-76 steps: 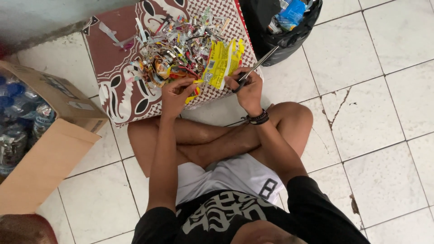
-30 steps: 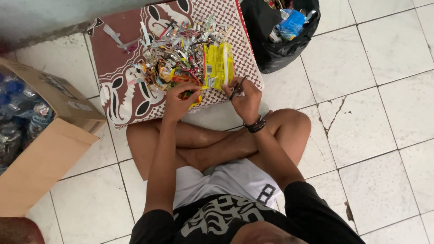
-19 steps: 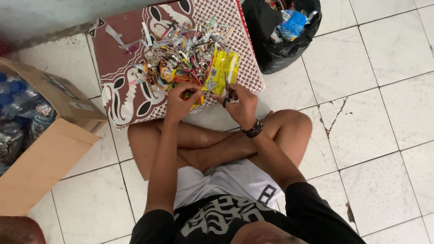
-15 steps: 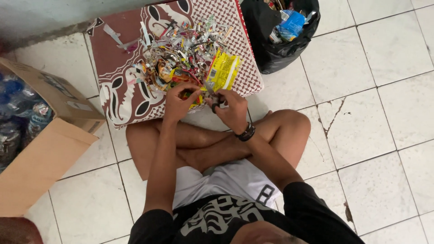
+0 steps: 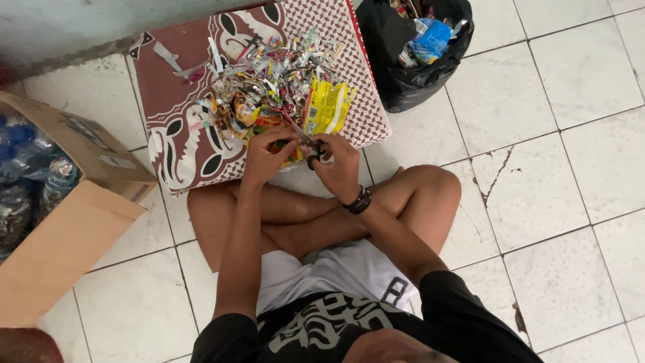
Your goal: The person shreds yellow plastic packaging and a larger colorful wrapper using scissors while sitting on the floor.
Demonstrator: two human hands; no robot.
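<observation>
I sit cross-legged on a tiled floor. My left hand (image 5: 265,153) pinches the lower edge of a yellow plastic wrapper (image 5: 327,107). My right hand (image 5: 338,166) grips black-handled scissors (image 5: 310,146), whose blades point up into the wrapper beside my left fingers. Both hands meet at the near edge of a brown patterned cloth (image 5: 181,134). A heap of cut wrapper strips (image 5: 269,84) lies on the cloth just beyond my hands. A dark bracelet sits on my right wrist.
An open cardboard box (image 5: 64,228) with plastic bottles (image 5: 27,168) stands at the left. A black rubbish bag (image 5: 403,60) holding wrappers sits at the upper right. White floor tiles (image 5: 557,168) spread to the right, one cracked. A grey wall base runs along the top left.
My right hand with the scissors has moved left from the wrapper's right edge to meet my left hand. The yellow wrapper has turned and shifted slightly.
</observation>
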